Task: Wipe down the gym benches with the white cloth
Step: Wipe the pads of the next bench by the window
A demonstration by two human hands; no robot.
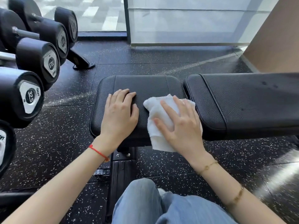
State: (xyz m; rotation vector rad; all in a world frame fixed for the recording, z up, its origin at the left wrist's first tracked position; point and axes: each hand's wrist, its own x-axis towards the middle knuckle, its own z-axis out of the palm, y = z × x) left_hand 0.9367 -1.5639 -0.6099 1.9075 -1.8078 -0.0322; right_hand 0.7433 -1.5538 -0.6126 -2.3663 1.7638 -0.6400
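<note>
Speckled black rubber floor (68, 143) underfoot, dumbbells (30, 96) racked at the left, glass wall beyond. Front and centre, a black padded gym bench (145, 84), seat pad nearest, longer back pad (250, 101) running off to the right. Left hand (120, 113) lies flat on the seat pad, fingers straight, holding nothing. Right hand (181, 125) presses down with spread, straight fingers on the white cloth (157, 117), which is bunched on the seat pad's right side, its lower end hanging over the near edge.
</note>
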